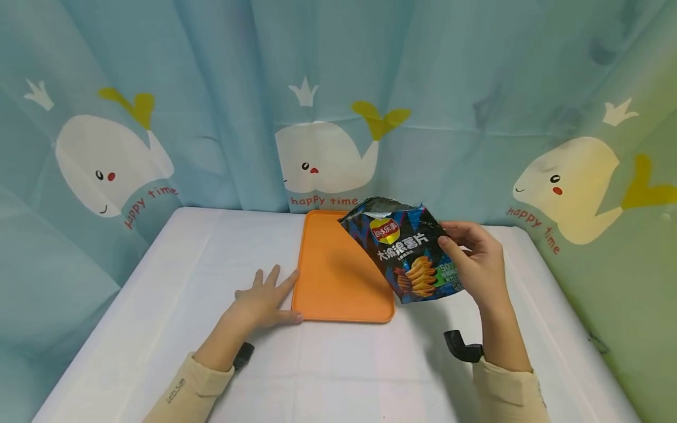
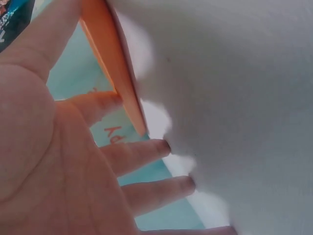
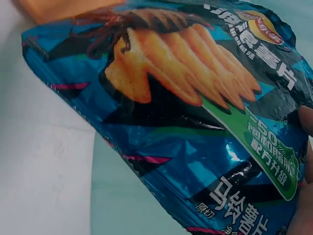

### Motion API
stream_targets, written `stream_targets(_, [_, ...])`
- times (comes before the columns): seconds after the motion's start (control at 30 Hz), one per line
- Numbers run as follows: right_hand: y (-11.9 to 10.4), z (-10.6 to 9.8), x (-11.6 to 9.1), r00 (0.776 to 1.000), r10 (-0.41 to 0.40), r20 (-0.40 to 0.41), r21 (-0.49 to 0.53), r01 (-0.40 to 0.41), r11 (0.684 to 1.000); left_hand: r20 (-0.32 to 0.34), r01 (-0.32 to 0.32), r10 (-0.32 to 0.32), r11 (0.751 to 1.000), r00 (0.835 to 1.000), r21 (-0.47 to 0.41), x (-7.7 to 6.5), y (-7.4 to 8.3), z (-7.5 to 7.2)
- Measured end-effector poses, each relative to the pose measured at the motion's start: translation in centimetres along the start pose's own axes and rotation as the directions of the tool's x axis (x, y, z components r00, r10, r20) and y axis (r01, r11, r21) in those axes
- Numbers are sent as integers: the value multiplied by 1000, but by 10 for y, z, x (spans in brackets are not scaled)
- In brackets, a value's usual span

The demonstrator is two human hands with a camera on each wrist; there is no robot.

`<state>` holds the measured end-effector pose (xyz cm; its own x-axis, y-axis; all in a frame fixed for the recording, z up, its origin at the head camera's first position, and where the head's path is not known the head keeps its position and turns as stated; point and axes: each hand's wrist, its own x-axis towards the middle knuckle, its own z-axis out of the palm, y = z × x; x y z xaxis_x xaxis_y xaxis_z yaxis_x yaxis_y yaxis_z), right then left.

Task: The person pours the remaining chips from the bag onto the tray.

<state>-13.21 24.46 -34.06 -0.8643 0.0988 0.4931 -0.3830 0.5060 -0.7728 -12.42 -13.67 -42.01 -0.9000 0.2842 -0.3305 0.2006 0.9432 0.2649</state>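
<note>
My right hand [image 1: 478, 261] grips the right side of a dark blue potato chip bag [image 1: 409, 249], thumb on the printed front. The bag hangs tilted over the right part of an orange tray [image 1: 338, 276], its torn top pointing up and left, with the silvery inside showing there. In the right wrist view the bag's printed front [image 3: 181, 98] fills most of the picture. My left hand [image 1: 264, 299] rests beside the tray with fingers spread, thumb and index fingertips right at its left edge. The left wrist view shows fingers [image 2: 98, 105] against the tray's orange side [image 2: 115, 63].
A white cloth covers the table [image 1: 222, 247]. Behind it and along both sides hangs a blue-green curtain [image 1: 227, 106] printed with whales. Black wrist mounts [image 1: 462, 348] stick out beside both sleeves.
</note>
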Motion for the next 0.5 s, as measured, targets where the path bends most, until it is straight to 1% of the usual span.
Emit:
stream_targets(0.1, [-4, 2, 3, 996, -77, 41, -41, 78, 996, -5, -5, 5, 1000, 1000, 0, 2, 0, 0])
stream_targets(0.17, [-6, 3, 5, 992, -112, 62, -66, 116, 991, -8, -3, 3, 1000, 1000, 3, 2, 0, -1])
stream_targets(0.33, [-10, 6, 8, 983, -149, 108, -95, 160, 983, -6, 1, -1, 1000, 1000, -9, 2, -1, 0])
stream_targets(0.5, [-12, 8, 14, 973, -184, 140, -99, 198, 975, -6, 4, -4, 1000, 1000, -19, 3, -2, 2])
